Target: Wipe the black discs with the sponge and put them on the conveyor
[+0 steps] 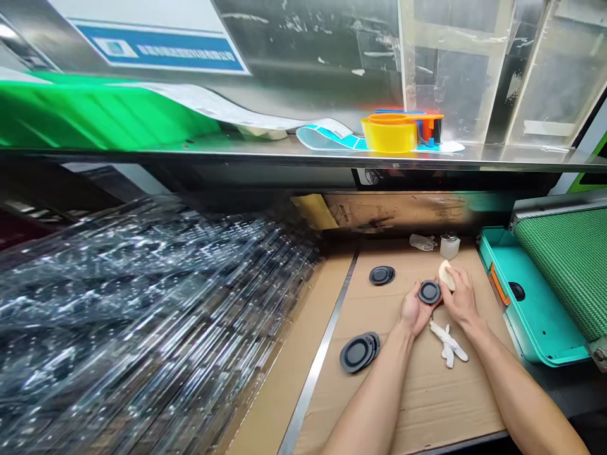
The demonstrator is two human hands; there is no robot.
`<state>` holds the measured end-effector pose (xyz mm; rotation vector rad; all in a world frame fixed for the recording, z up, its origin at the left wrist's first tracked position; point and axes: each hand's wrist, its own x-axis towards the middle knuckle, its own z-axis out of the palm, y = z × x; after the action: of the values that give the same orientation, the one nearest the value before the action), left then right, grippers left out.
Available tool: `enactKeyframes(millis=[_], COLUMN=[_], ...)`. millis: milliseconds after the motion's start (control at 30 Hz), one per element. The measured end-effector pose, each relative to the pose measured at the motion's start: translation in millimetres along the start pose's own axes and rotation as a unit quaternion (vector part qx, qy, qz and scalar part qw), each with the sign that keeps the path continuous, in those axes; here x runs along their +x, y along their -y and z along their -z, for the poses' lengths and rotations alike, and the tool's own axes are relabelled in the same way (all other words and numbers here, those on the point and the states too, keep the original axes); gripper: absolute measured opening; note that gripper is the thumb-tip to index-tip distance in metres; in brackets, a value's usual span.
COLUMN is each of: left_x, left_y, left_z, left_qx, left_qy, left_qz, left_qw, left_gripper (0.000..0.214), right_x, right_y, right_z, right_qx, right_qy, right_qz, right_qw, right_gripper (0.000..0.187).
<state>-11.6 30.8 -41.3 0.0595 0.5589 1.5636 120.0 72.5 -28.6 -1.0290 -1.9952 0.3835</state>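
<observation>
One disc [429, 292] faces the camera, left hand [413, 313] clasping it, right hand [461, 302] pinching a forward-pointing pad [444, 274].

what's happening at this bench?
A person's left hand holds a dark disc; the right hand grips a cream pad beside it. A far stack and a near stack of similar discs lie on the cardboard. A teal tray stands at right, beside a green belt.

Bare forearms [379, 392] narrow toward bare wrists [404, 332], the left hand [411, 312] and right hand [461, 302] ungloved
</observation>
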Motion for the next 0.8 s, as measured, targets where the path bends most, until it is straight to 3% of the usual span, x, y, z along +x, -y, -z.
enactKeyframes(millis=[100,233,300,433,567,667,800], left_x=[-0.9,-1.9,-2.6,-2.3,-0.2,-1.1,-3.0], left_y=[-0.5,-2.5,-2.4,2.2,7.9,8.1,5.5], left_z=[-1.9,-3.5,-3.4,-2.3,-0.5,0.5,1.1], left_qx=[0.002,0.007,0.013,0.026,0.06,0.078,0.067], left_qy=[-0.005,-0.012,-0.012,0.005,0.011,-0.001,-0.009], left_qz=[-0.017,-0.04,-0.036,-0.032,-0.046,-0.039,-0.01], left_qw=[1.0,0.999,0.999,0.999,0.997,0.996,0.998], left_gripper=[0.032,0.034,0.035,0.036,0.034,0.033,0.035], right_x=[3.5,-0.8,-2.2,-2.7,-4.4,-3.8,2.4], right_y=[1.6,12.9,14.9,10.2,5.8,4.5,2.3], right_z=[12.1,23.3,25.4,16.9,-2.9,-6.1,13.6], right_qx=[0.076,0.097,0.111,0.178,0.281,0.305,0.219], right_qy=[0.012,0.168,0.205,0.186,0.148,0.195,0.27], right_qz=[-0.021,-0.054,-0.075,-0.111,-0.164,-0.179,-0.104], right_qw=[0.997,0.979,0.97,0.96,0.934,0.915,0.932], right_gripper=[0.048,0.046,0.041,0.027,0.035,0.037,0.023])
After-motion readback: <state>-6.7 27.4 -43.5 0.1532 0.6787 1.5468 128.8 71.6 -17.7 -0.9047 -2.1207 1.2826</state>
